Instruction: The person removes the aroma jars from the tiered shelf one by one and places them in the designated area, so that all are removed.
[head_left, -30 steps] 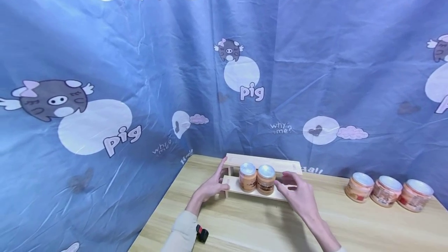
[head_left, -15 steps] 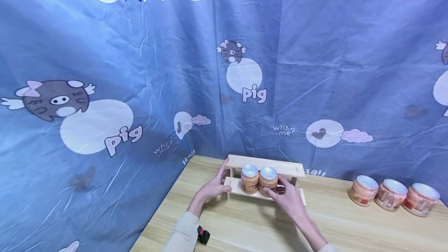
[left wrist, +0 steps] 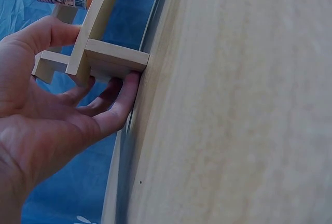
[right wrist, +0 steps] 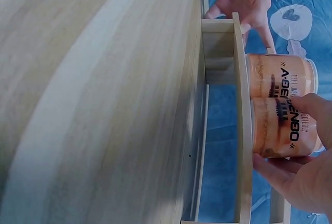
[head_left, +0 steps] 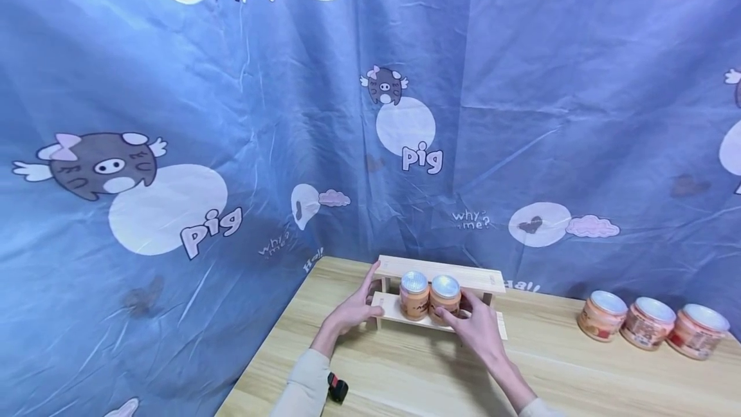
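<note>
A small two-tier wooden rack [head_left: 475, 275] stands near the back of the table. Side by side on its lower tier are two orange jars with silvery lids, a left jar [head_left: 414, 301] and a right jar [head_left: 444, 298]. My right hand [head_left: 478, 327] holds the right jar, thumb at its front and fingers round its right side. In the right wrist view the right jar [right wrist: 285, 130] overlaps its neighbour. My left hand [head_left: 349, 311] grips the rack's left end. The left wrist view shows that thumb [left wrist: 65, 35] on the lower plank and the fingers at the end supports.
Three similar jars [head_left: 647, 324] stand in a row on the table at the right. A blue patterned curtain [head_left: 324, 121] hangs behind and to the left of the wooden table [head_left: 393, 378]. A black strap piece [head_left: 338, 388] is by the left sleeve.
My right hand has moved left from beside the right jar and taken hold of it. The left hand stays on the rack's end. The head view has shifted slightly.
</note>
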Demonstrator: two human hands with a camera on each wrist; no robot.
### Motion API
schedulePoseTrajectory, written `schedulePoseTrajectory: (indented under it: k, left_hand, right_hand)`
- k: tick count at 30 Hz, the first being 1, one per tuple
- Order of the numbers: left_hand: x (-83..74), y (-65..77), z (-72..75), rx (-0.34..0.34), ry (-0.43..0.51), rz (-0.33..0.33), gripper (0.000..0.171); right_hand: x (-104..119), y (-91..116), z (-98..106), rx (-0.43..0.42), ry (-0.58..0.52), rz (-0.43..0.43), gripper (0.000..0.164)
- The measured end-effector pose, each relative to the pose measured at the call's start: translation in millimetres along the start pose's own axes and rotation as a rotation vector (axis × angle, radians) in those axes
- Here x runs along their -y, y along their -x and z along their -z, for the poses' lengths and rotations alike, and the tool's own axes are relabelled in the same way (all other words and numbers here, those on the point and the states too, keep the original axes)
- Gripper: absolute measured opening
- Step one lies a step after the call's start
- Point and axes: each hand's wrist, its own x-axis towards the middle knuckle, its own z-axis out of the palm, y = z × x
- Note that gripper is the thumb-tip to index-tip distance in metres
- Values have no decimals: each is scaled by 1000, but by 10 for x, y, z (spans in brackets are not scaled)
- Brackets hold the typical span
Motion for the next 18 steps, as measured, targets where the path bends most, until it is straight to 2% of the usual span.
schedulePoseTrajectory:
  k: [9, 18]
  left_hand:
    - [-8, 9, 2, -7, -8, 4, 119]
    - [-33, 20, -9, 3, 19, 10, 119]
  right_hand:
    - [53, 17, 73, -5, -9, 7, 54]
    - [156, 15, 383, -1, 32, -20, 65]
